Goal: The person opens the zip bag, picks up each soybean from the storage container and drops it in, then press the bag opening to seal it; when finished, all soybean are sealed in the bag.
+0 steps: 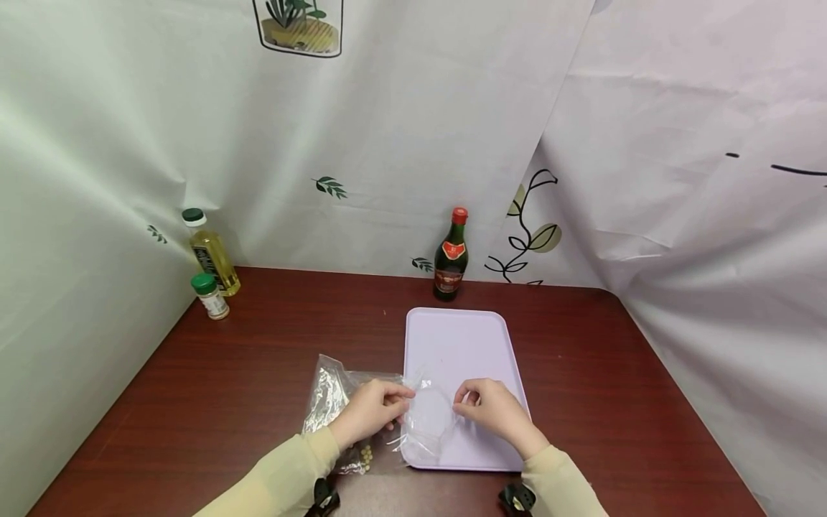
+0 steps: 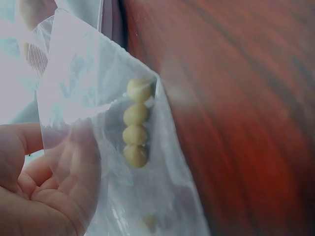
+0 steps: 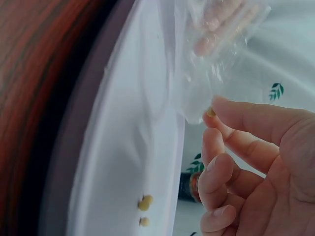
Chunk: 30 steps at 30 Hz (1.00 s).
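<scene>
"Is any label showing words you can read?"

"None. Just beyond the lilac tray [image 1: 455, 337], a dark green glass bottle [image 1: 457, 233] is wearing a red neck label [image 1: 453, 250] and a reddish body label [image 1: 448, 281]; both are carrying marks too small to read."

"And the yellow oil bottle [image 1: 224, 264], well left of the tray?"

"It's showing a dark label [image 1: 204, 259] whose pale lettering is blurring."

"What about the green-capped jar [image 1: 204, 284], also left of the tray?"

"It's bearing a whitish label [image 1: 215, 305], its print coming out illegible."
</scene>
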Available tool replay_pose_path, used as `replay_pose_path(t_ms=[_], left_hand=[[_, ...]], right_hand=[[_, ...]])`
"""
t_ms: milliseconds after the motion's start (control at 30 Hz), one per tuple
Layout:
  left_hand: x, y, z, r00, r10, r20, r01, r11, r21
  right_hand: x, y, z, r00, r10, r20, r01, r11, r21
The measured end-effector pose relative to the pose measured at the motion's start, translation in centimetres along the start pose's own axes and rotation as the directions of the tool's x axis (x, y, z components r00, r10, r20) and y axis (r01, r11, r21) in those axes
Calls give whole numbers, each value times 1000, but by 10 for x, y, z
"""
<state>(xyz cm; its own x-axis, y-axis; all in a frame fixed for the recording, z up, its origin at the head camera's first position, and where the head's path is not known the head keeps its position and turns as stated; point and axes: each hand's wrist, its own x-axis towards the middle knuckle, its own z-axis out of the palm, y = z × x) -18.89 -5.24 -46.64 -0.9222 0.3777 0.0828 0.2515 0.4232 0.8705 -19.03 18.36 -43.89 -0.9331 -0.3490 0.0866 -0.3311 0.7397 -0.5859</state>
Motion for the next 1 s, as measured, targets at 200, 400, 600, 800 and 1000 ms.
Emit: replay_pose_path(t_ms=[200,400,600,800,1000], left_hand=[[0,0,-1,1000,-10,4,10,1000,-13],[0,0,0,1000,-3,6,3,1000,-18],[0,0,0,1000,-17,7,17,1000,-7],[1,-2,1,1000,-19,5,19,1000,8],[1,-2,2,1000,-12,4,12,1000,4]], right_hand=[[1,-3,3,1000,-10,2,10,1000,3],[2,-2,0,1000,3,-21,-3,1000,-4],[8,3,-11,999,26,-29,-23,996,88],[13,14,-18,996,79,-31,-74,986,150],[15,27,-23,991,112,-71,-103,988,117]])
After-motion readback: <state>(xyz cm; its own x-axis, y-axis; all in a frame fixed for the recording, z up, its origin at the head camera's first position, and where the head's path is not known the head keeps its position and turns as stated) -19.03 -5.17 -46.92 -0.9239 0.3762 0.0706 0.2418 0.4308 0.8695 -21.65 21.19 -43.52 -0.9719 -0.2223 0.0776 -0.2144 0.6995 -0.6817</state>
